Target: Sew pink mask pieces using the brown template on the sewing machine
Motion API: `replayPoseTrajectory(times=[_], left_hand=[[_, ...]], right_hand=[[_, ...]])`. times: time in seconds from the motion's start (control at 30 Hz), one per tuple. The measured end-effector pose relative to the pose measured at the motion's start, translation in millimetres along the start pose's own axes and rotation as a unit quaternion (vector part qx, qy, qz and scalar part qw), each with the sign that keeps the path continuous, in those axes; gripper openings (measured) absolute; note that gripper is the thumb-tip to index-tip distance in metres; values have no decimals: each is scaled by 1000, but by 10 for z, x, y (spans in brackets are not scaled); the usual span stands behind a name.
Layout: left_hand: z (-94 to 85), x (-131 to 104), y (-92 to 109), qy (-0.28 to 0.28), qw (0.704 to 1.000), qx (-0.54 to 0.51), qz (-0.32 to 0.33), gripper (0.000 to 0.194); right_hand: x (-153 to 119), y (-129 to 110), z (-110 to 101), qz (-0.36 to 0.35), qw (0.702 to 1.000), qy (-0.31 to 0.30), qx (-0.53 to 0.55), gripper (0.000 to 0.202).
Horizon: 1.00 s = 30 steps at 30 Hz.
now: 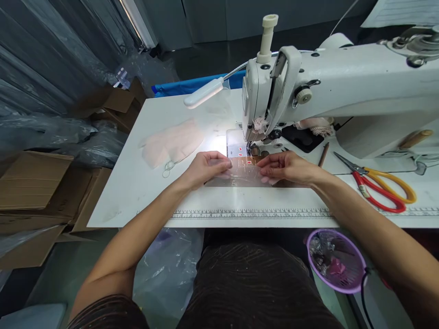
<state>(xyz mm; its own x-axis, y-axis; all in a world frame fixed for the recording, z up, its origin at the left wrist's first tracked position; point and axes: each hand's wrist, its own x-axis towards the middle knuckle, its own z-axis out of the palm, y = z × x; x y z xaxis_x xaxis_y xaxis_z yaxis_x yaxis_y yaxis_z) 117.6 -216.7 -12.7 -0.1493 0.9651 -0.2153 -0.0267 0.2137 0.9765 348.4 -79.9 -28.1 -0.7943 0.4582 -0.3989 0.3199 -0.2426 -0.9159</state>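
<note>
Sewing machine [343, 77] is standing on desk [126, 187], upper right of frame. Plastic piece [244, 172] is lying mid-frame, between left hand [209, 168] and right hand [286, 169]. Scissors [360, 171] are lying right, basket [353, 262] is sitting lower right, cardboard box [32, 178] is sitting far left.

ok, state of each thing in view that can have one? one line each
left hand: closed on clear sheet, left side
right hand: closed on its right side
clear sheet: held in front of the needle area
sewing machine: running or not, can't tell
lamp: looks lit
scissors: blades look shut
purple basket: partly filled
nearer cardboard box: flaps open
</note>
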Motion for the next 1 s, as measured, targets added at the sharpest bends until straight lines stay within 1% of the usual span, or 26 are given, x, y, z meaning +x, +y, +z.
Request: replayPoseTrajectory(times=[0.03, 0.07, 0.1, 0.17, 0.2, 0.3, 0.43, 0.53, 0.7, 0.77, 0.83, 0.93, 1.0], left_hand=[[-12, 88, -67, 42, 999, -29, -6, 25], [-28, 158, -120, 70, 996, -54, -11, 25], [-48, 207, -159, 87, 993, -74, -13, 25], [-98, 252, -194, 100, 990, -101, -10, 25], [-126, 255, -197, 102, 989, -110, -5, 25], [-204, 239, -190, 113, 985, -130, 14, 23], [-257, 234, -177, 103, 979, -172, 26, 20], [-241, 231, -150, 102, 965, -241, 26, 23], [-180, 214, -110, 143, 937, -316, 34, 22], [-173, 214, -117, 162, 933, -319, 34, 21], [-177, 219, -139, 173, 939, -295, 30, 20], [-196, 228, -180, 171, 955, -240, 35, 21], [-220, 230, -194, 164, 962, -214, 42, 25]], right_hand=[[93, 4, -3, 3, 999, 33, 3, 33], [172, 6, 5, 4, 998, 58, 10, 31], [236, 8, 21, 1, 997, 76, 19, 31], [321, 13, 70, -10, 995, 91, 48, 33], [347, 18, 99, -15, 994, 89, 66, 35], [399, 40, 188, -24, 992, 56, 112, 40], [435, 42, 310, -20, 988, 18, 149, 39], [436, 18, 383, -12, 980, 7, 199, 39], [425, 1, 420, -3, 973, 8, 232, 39], [422, 3, 428, -9, 971, 16, 238, 40], [425, 4, 445, -18, 973, 25, 228, 44], [446, 8, 476, -35, 982, 44, 182, 48], [454, 22, 490, -44, 987, 72, 133, 43]])
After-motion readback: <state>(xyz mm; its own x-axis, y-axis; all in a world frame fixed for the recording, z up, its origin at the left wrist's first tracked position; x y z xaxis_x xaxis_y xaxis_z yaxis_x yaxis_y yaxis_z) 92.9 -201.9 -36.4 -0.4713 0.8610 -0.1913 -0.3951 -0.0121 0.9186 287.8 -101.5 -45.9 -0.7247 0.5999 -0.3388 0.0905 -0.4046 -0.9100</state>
